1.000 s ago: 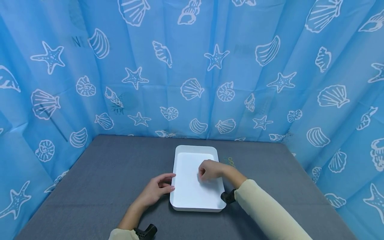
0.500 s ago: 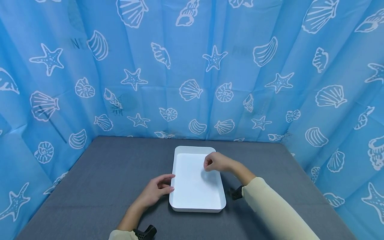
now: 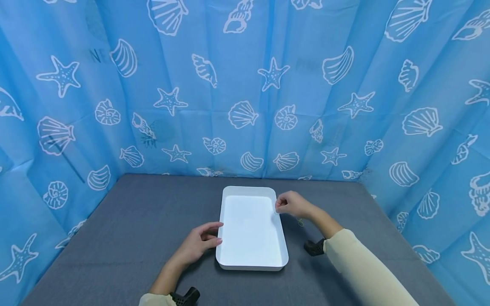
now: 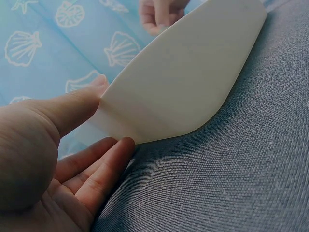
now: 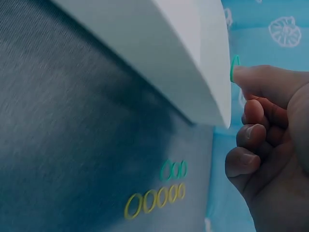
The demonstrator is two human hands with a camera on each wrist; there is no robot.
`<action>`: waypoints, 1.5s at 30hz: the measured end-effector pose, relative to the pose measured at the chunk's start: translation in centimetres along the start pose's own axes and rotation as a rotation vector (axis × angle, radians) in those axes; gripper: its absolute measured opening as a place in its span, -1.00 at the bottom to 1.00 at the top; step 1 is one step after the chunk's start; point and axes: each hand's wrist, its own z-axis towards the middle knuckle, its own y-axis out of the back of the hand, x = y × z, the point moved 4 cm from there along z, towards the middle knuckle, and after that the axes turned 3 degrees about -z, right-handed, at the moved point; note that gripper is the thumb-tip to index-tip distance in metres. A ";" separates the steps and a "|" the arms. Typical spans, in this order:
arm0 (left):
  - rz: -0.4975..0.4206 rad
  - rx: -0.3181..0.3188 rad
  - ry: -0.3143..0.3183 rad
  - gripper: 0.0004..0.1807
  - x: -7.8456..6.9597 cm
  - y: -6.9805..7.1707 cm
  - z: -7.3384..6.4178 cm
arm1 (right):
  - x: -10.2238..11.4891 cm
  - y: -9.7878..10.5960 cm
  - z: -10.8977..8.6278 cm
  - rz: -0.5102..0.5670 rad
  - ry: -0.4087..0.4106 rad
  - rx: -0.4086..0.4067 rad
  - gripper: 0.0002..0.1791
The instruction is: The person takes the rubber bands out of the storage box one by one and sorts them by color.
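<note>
A white rectangular tray (image 3: pixel 250 242) stands on the grey cloth, and I see nothing lying in it. My left hand (image 3: pixel 195 244) rests its fingertips against the tray's left side. In the left wrist view the thumb (image 4: pixel 87 104) touches the rim, while other fingertips (image 4: pixel 126 145) meet the wall near its bottom edge. My right hand (image 3: pixel 294 204) hovers by the tray's right wall, towards the far corner. Between its thumb and forefinger it pinches a small thin green ring (image 5: pixel 234 70), clearest in the right wrist view; the other fingers are curled in.
Several green rings (image 5: pixel 175 170) and a row of yellow rings (image 5: pixel 161 197) lie on the grey cloth (image 3: pixel 160 204) to the tray's right, partly hidden by my right arm in the head view. A blue shell-patterned curtain (image 3: pixel 214 97) borders the table's back and sides.
My right hand has moved right and slightly away, from over the tray's middle to its right edge. The left hand and tray have stayed in place.
</note>
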 end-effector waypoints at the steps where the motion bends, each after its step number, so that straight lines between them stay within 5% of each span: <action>1: 0.000 0.000 -0.001 -0.45 0.0 0.0 0.0 | -0.3 0.1 -0.2 0.003 -0.006 -0.010 -0.88; 27: 0.006 -0.005 -0.001 -0.46 -0.1 -0.1 -0.1 | -5.5 -0.4 -2.7 -0.076 -0.030 -0.148 -0.87; 45: 0.005 -0.010 -0.003 -0.47 -0.3 0.0 -0.2 | -6.9 -1.3 -2.5 -0.048 -0.203 -0.157 -0.87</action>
